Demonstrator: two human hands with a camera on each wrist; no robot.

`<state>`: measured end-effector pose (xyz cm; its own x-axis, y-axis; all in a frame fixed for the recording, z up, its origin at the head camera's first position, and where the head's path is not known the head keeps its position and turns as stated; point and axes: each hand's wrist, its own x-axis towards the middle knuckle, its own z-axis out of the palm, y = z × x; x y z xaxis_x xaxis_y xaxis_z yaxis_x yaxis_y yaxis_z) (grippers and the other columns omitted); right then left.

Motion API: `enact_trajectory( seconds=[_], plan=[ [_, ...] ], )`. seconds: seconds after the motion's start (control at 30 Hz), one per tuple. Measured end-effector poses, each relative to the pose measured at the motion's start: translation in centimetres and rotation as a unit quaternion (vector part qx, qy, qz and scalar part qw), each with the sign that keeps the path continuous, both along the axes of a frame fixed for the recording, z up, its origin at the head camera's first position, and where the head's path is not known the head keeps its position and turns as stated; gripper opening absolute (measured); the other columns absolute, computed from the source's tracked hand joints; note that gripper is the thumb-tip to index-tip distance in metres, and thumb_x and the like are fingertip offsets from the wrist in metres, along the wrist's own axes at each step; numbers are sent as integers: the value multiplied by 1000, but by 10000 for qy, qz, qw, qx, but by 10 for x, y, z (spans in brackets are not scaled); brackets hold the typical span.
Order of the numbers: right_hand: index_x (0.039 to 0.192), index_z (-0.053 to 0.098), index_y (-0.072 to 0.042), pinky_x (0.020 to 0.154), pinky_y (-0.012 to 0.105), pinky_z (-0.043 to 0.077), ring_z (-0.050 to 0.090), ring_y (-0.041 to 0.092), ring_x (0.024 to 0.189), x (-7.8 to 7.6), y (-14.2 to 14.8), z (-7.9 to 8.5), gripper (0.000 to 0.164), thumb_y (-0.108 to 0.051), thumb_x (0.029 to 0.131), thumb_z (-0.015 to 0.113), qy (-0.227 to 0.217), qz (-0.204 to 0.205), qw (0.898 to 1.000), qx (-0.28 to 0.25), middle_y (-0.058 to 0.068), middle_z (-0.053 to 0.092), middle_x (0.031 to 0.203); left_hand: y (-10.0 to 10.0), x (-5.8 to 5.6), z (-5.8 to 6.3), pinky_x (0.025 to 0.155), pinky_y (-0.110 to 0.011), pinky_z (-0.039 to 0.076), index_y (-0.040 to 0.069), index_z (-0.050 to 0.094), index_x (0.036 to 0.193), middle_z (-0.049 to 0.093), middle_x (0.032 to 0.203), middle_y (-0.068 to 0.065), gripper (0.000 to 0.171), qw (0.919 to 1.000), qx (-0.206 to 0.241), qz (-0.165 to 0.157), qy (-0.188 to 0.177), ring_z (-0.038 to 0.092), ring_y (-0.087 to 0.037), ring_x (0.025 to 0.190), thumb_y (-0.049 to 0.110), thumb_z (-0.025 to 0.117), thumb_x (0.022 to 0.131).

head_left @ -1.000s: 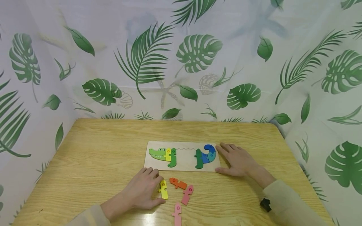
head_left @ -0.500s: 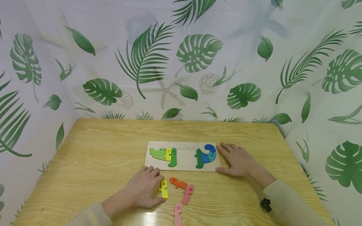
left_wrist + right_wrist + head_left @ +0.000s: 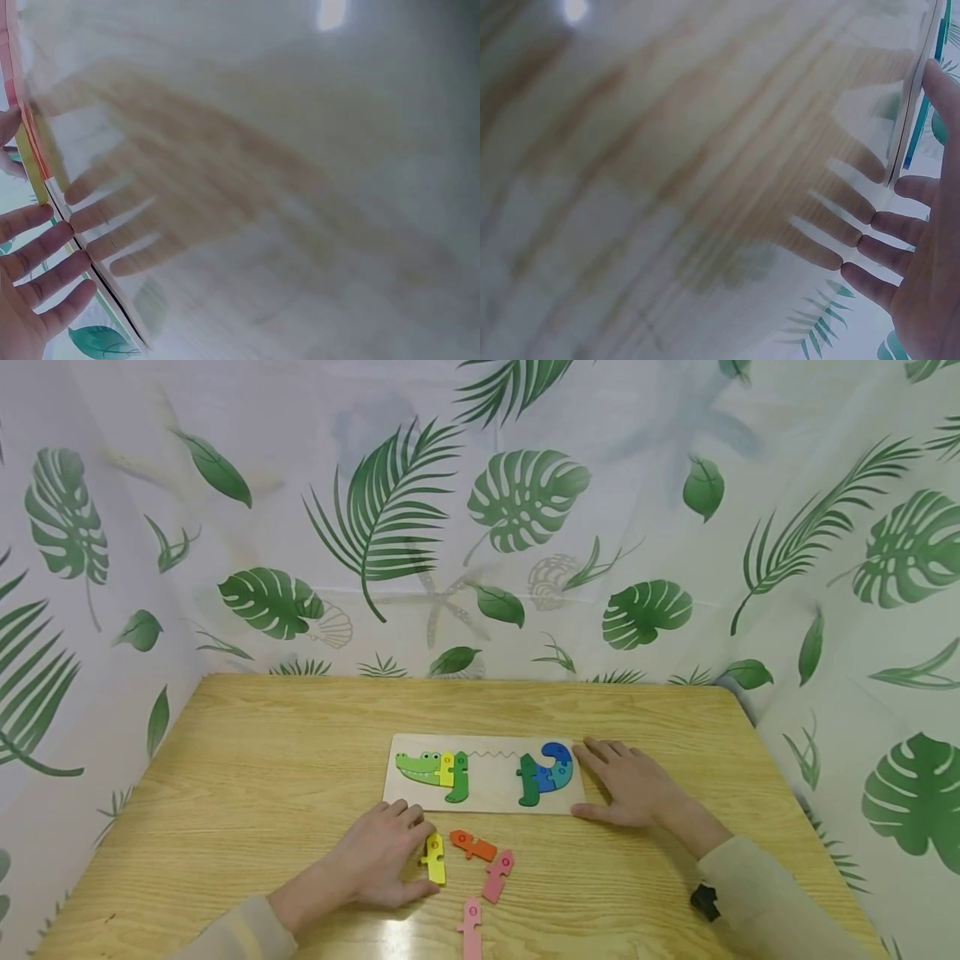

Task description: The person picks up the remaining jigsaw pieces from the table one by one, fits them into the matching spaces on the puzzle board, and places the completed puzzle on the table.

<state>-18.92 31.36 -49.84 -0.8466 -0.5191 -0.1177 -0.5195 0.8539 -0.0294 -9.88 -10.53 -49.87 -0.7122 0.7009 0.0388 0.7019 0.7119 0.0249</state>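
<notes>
My left hand rests on the table beside a yellow puzzle piece. It pinches the piece lengthwise, index finger at the far tip and thumb at the near end; in the left wrist view the piece shows edge-on between them. A pale wooden puzzle board holds a crocodile head with yellow and green pieces at the left, and dark green and blue pieces at the right. My right hand rests at the board's right end, fingers extended, thumb and index at its two corners.
An orange piece, a dark pink piece and a light pink piece lie in front of the board. The wooden table ends at a leaf-printed cloth behind and at both sides.
My left hand has shifted very slightly forward, toward the board, and the yellow piece with it. My right hand and the other pieces stay in place.
</notes>
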Motion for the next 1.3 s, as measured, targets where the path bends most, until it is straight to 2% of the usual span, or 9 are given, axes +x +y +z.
enact_trajectory(
  seconds=[0.33,0.7,0.83,1.07,1.3],
  plan=[
    [164,37,-13,114,68,43,46,45,149,-2,1,-2,105,-85,89,53,-42,-18,10000,24,19,43,165,0,-3,1,91,-38,56,20,70,124,72,119,-3,69,9997,128,-108,193,65,-19,107,78,61,88],
    [165,36,-14,115,68,42,44,44,150,-2,2,-4,107,-87,89,50,-83,-54,9999,41,18,42,166,4,-11,10,86,-35,55,22,70,122,71,115,0,65,9991,230,-180,295,63,-17,103,76,61,88],
    [165,36,-13,116,68,42,44,44,150,-2,2,-4,107,-87,89,50,-98,-62,9999,34,18,42,167,5,-14,13,88,-38,56,21,71,124,71,117,-2,65,9992,315,-171,170,63,-19,105,75,62,88],
    [165,37,-13,115,68,42,45,45,150,-2,2,-4,106,-85,89,51,-50,-26,10000,-8,18,43,166,9,-22,19,101,-45,57,20,70,128,72,127,-4,67,9991,408,-85,-13,66,-25,120,73,64,87],
    [165,36,-13,116,67,42,45,44,150,-3,3,-5,106,-86,89,51,-25,-5,10000,23,18,42,167,12,-29,22,104,-45,56,19,70,129,72,128,-4,69,9990,413,-129,97,66,-25,120,74,63,88]
  ],
)
